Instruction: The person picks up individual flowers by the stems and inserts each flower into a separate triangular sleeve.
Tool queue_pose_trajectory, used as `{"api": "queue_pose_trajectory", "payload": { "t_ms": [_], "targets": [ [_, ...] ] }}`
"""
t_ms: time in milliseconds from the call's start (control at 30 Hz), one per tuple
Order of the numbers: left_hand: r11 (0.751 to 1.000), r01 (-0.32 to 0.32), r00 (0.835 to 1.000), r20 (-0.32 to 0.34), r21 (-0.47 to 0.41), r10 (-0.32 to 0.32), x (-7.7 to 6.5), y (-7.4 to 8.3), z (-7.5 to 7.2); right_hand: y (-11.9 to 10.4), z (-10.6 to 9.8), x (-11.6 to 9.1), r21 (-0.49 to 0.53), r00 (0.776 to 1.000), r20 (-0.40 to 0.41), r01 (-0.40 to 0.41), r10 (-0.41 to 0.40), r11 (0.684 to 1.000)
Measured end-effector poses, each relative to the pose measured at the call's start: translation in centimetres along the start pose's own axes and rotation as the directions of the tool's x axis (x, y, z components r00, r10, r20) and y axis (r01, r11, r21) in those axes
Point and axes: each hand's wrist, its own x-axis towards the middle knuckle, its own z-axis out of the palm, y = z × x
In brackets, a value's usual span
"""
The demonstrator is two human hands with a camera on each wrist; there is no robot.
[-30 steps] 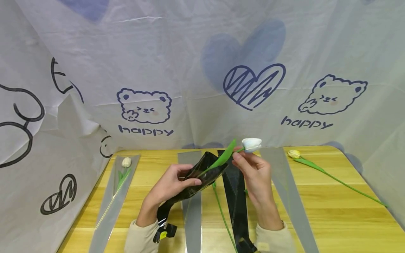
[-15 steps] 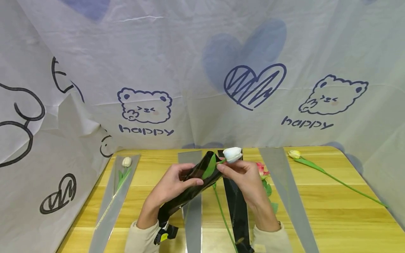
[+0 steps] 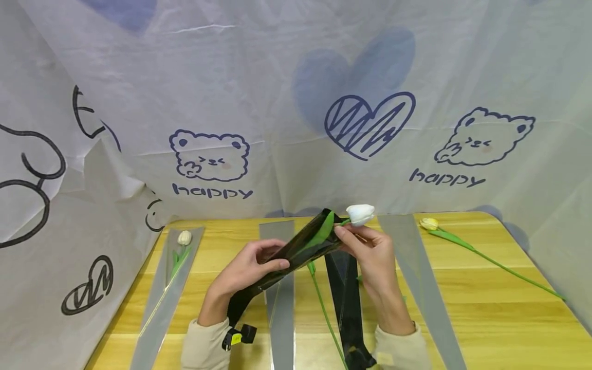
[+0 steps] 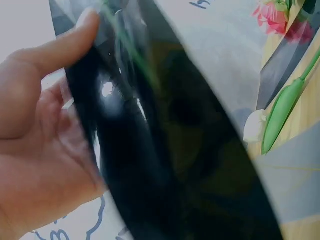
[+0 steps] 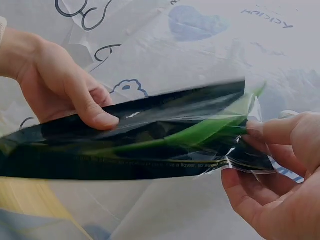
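Both sleeves (image 3: 205, 345) are beige, the wrist gear (image 3: 248, 334) black.

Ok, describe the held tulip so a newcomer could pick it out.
Above the wooden table, the left hand grips a black sleeve. At its open end, by the right hand, is the white tulip, the only one raised off the table.

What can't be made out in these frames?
Head: lower stem of the white tulip, hidden inside the black wrapper.
Left wrist: fingertips of the left hand, behind the wrapper; pink flower, cut by top edge.
Right wrist: bloom, mostly behind the right hand; most wrapper print, too small.
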Motion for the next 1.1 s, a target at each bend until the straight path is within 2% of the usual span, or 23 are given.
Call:
{"api": "queue_pose_trajectory", "payload": {
  "t_ms": [200,400,600,900,1000,1100],
  "targets": [
    [1.000,-0.004,0.994,-0.111,0.022,0.007,0.2,0.2,0.6,-0.4,-0.4,-0.1,-0.096,0.998,0.067,0.012,-0.006,0.995],
    [0.999,-0.020,0.989,-0.145,0.035,0.025,0.2,0.6,0.9,-0.3,-0.6,-0.2,-0.154,0.988,0.152,-0.010,0.034,0.988],
    [0.997,-0.048,0.984,-0.168,0.053,0.057,0.4,0.6,1.2,-0.2,-0.3,-0.1,-0.163,0.981,0.180,-0.042,0.072,0.986],
    [1.000,-0.006,0.970,-0.243,0.002,0.007,0.6,-0.6,0.7,-0.7,-0.7,0.1,-0.200,0.974,0.157,-0.130,0.163,0.971],
    [1.000,0.000,0.969,-0.247,-0.020,-0.005,0.7,-0.9,0.6,-0.9,-0.9,0.0,-0.185,0.971,0.173,-0.131,0.164,0.974],
    [0.996,-0.008,0.972,-0.234,-0.090,-0.014,0.8,-1.1,0.6,-1.1,-0.8,-0.1,-0.127,0.973,0.187,-0.109,0.132,0.986]
  ]
}}
